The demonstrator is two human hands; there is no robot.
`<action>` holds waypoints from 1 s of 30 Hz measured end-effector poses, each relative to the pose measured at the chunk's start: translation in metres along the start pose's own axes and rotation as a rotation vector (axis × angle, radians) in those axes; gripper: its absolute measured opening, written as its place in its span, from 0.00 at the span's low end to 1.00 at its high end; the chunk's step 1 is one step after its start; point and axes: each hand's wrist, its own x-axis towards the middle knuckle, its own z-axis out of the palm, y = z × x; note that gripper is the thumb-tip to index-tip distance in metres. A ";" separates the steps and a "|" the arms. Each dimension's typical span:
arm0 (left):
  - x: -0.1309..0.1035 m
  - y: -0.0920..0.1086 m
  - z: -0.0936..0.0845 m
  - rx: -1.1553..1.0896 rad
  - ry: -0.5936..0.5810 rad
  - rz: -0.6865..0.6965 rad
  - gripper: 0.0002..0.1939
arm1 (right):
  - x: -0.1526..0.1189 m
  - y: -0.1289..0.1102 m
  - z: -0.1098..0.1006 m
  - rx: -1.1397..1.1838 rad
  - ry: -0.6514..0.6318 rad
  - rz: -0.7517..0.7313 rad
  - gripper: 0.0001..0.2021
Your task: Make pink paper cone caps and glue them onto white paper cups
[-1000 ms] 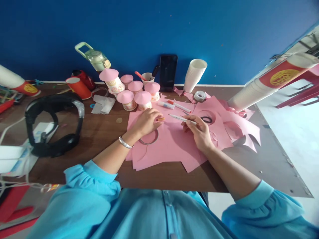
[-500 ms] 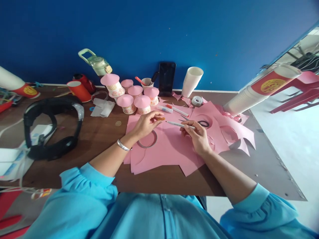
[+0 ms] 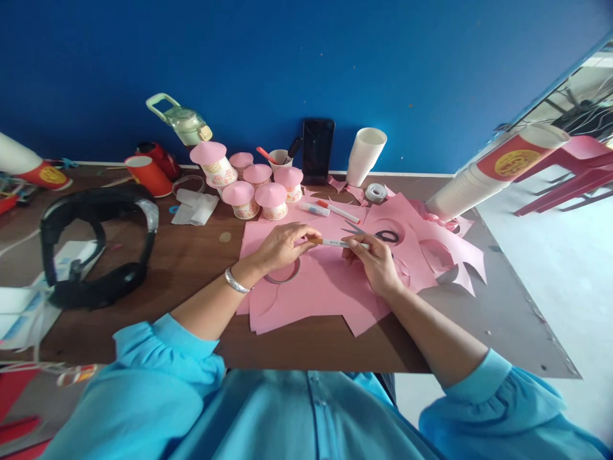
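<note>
A slim white marker lies level between my hands, its brown cap on the left end. My left hand pinches the cap between thumb and fingertips. Closed round the marker's other end is my right hand. Pink paper sheets are spread below both hands. On them, a tape ring rests under my left hand, partly covered by it. Scissors lie just beyond my right hand, with a red-capped marker and a glue stick farther back.
Several patterned paper cups with pink cone tops stand at the back left. A phone leans on the wall beside stacked white cups. A black headband lies left; another cup stack leans at right.
The marker's tip has gone into the brown cap, closing the gap between them. The whole view has shifted slightly.
</note>
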 end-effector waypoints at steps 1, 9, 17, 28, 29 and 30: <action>0.000 -0.001 0.000 0.007 -0.006 0.014 0.08 | 0.000 0.001 0.001 -0.015 0.000 -0.006 0.18; 0.008 0.001 -0.020 0.134 -0.003 -0.001 0.20 | 0.013 0.012 -0.009 -0.713 0.078 -0.366 0.13; -0.027 0.019 -0.060 0.311 -0.503 -0.118 0.37 | 0.013 0.008 -0.021 -1.322 0.218 -0.442 0.21; -0.075 0.000 -0.098 0.623 -0.125 -0.278 0.26 | 0.000 0.006 -0.008 -1.230 0.010 -0.547 0.13; -0.082 -0.008 -0.107 0.697 -0.106 -0.334 0.25 | 0.000 0.006 -0.009 -1.226 -0.001 -0.543 0.12; -0.088 -0.017 -0.116 0.754 -0.094 -0.384 0.24 | 0.001 0.007 -0.010 -1.226 -0.013 -0.539 0.11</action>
